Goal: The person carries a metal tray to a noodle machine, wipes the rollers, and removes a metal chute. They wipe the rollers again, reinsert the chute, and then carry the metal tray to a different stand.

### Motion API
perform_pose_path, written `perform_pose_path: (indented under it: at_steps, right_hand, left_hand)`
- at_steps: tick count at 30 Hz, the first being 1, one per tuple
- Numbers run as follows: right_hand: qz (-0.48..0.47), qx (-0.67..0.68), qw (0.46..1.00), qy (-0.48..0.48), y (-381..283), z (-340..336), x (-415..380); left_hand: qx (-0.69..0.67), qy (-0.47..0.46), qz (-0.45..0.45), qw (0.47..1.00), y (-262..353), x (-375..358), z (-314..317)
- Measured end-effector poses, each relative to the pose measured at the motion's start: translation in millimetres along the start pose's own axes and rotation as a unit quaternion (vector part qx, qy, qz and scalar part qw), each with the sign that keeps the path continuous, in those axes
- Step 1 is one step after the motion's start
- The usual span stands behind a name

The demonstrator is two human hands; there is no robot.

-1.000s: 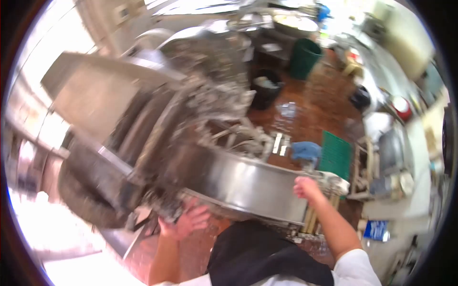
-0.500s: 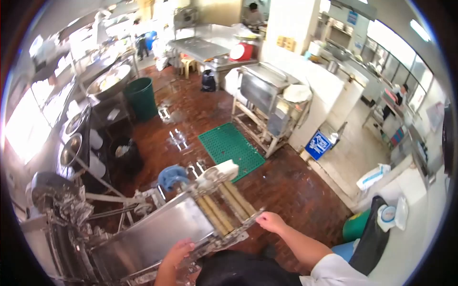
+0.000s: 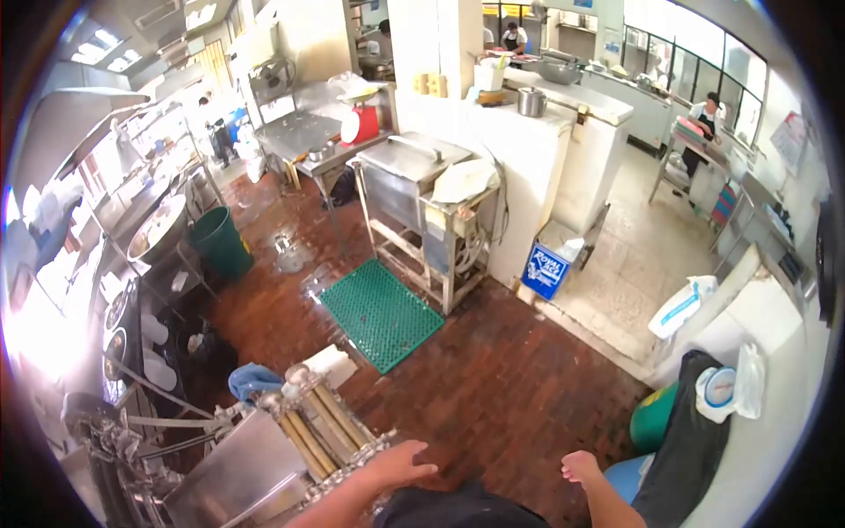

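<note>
At the lower left stands a metal machine [image 3: 242,466] with a sloping steel tray and several tan rollers [image 3: 321,431] at its end. My left hand [image 3: 403,462] is beside the roller end, its fingers apart and holding nothing. Farther right, my right hand [image 3: 581,468] hangs over the red-brown floor, away from the machine, with its fingers curled together. A blue cloth [image 3: 255,382] lies at the machine's far side, near a white piece [image 3: 324,365].
A green mat [image 3: 381,314] lies ahead on the floor. Beyond it stands a steel cabinet [image 3: 396,189]. A green bin [image 3: 221,244] is at the left, a black-covered bin [image 3: 687,440] at the right. A person [image 3: 707,123] stands at the upper right.
The view has turned right and up. My right hand has come off the roller end and moved right. My left hand has moved from beside the tray to near the roller end.
</note>
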State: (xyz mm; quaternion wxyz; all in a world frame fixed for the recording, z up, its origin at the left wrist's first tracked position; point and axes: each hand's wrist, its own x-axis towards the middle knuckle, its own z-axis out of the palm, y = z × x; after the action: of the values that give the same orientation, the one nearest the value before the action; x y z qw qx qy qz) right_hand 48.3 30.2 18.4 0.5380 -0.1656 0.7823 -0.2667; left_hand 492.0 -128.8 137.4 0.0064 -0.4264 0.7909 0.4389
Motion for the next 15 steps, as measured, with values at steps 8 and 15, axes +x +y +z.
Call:
perform_pose_path:
  at_steps: [8,15]
  right_hand:
    - [-0.016,-0.124,0.984,-0.128,-100,50,61]
    - [0.038,-0.269,0.942,-0.199,-173,28,170]
  left_hand:
    - [-0.005,-0.011,-0.058,0.998,12,83,-28]
    - [-0.019,-0.116,-0.039,0.992,-32,172,-55]
